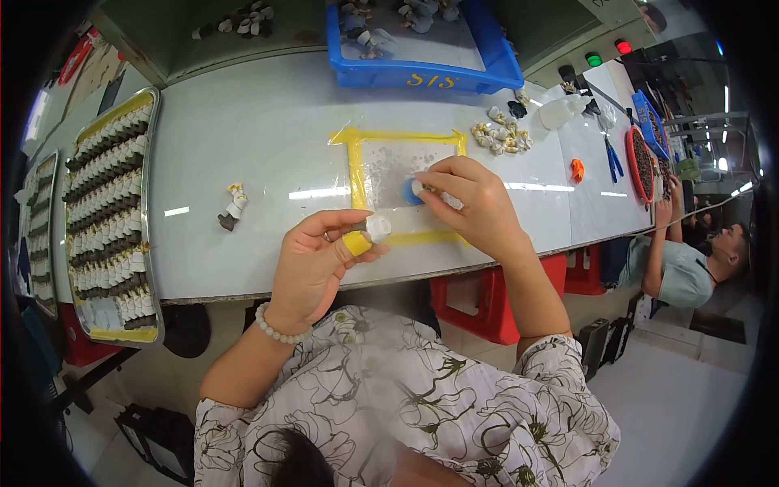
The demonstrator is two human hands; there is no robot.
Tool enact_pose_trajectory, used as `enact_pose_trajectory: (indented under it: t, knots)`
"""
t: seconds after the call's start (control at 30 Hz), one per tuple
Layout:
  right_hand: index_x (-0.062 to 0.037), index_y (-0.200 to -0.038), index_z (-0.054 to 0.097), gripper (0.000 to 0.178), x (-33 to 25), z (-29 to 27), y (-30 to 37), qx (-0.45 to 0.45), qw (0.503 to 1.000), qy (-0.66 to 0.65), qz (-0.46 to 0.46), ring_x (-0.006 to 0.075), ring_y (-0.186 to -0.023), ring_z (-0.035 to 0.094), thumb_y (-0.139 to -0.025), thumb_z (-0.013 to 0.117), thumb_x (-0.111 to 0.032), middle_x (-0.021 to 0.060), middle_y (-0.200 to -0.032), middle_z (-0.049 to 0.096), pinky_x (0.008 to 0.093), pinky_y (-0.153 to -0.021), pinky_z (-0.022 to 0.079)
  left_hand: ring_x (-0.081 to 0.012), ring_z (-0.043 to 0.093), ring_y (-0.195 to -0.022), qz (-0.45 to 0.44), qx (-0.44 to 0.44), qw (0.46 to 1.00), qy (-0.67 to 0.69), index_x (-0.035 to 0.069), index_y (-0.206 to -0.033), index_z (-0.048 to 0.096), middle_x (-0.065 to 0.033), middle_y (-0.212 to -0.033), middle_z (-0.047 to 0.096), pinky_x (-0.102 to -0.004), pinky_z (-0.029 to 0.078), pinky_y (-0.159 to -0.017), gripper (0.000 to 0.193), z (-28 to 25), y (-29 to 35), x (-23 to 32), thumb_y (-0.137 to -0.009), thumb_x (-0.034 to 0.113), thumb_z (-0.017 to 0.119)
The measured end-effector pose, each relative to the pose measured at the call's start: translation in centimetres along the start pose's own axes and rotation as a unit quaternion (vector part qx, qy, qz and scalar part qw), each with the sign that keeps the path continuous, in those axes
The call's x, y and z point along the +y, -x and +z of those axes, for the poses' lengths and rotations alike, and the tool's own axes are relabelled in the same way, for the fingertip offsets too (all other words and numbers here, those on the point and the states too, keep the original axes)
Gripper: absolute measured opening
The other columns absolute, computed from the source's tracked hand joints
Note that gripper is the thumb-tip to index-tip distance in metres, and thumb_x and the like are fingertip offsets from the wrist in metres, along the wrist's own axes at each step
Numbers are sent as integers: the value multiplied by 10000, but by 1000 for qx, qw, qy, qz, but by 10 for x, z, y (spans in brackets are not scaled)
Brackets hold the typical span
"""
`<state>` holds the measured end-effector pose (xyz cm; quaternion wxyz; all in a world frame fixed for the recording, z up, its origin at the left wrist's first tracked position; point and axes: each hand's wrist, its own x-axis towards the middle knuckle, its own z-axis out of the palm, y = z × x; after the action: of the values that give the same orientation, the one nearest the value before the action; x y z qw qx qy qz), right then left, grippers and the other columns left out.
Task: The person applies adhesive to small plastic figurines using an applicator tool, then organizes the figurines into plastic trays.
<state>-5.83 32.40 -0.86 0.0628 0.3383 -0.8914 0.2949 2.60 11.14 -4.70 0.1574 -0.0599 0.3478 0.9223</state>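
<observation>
My left hand (318, 250), with yellow tape round its thumb, pinches a small white figurine body (378, 226) over the table's near side. To its right, my right hand (477, 199) holds a small white piece (418, 187) between thumb and fingertips; its exact kind is partly hidden. Just beside that piece shows a round blue thing (409, 193), on or above a work area framed with yellow tape (355, 174). The two held pieces are apart. Left of my hands, a white-and-grey chef-like figurine (233, 206) with yellow details lies on the white table (268, 122).
A metal tray (156, 243) of white-and-grey figurine bodies in rows stands at left. Ahead is a blue bin (430, 79) with figurines. Small white-and-yellow pieces (501, 136), a white bottle (562, 112), an orange object (577, 170) and blue-handled pliers (613, 161) lie right. A co-worker (690, 264) sits far right.
</observation>
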Motion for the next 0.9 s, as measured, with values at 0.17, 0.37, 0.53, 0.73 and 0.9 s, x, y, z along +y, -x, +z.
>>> enact_pose_trajectory:
  t: [0.17,0.37,0.53,0.73,0.9]
  knots:
    - [-16,-910,665,181,1,-1,1,-11,1000,-7,17,204,-732,601,-729,673,-19,91,-829,615,293,-640,494,-231,620,-928,4,-8,1000,9,-48,-1106,545,-148,-1065,604,-352,523,-831,250,2,-4,-5,-863,8,567]
    - [3,-941,664,211,-19,-7,3,8,975,-208,72,153,-743,587,-731,678,-8,94,-881,631,260,-661,470,-213,596,-979,37,-20,999,4,-54,-1095,551,-146,-1069,602,-389,526,-865,247,2,-5,-9,-851,-20,569]
    - [5,-952,666,221,-29,-5,5,-21,952,-293,87,156,-745,584,-733,687,-13,96,-863,630,252,-665,460,-214,594,-986,41,-11,999,-10,-61,-1088,553,-154,-1078,599,-388,528,-868,244,3,-4,-10,-848,-24,572]
    - [6,-943,679,215,-35,-1,5,-45,965,-245,78,161,-739,580,-728,688,-5,91,-846,630,250,-644,451,-275,649,-856,89,28,995,-44,-46,-1059,581,-191,-1034,619,-364,559,-762,218,6,-3,-19,-842,-19,577]
    - [7,-942,680,211,-33,0,7,-60,962,-249,95,159,-748,586,-731,681,-1,87,-844,632,248,-636,450,-265,652,-833,79,34,994,-72,-55,-1047,586,-187,-1010,626,-369,563,-753,205,6,-3,-20,-844,-25,575]
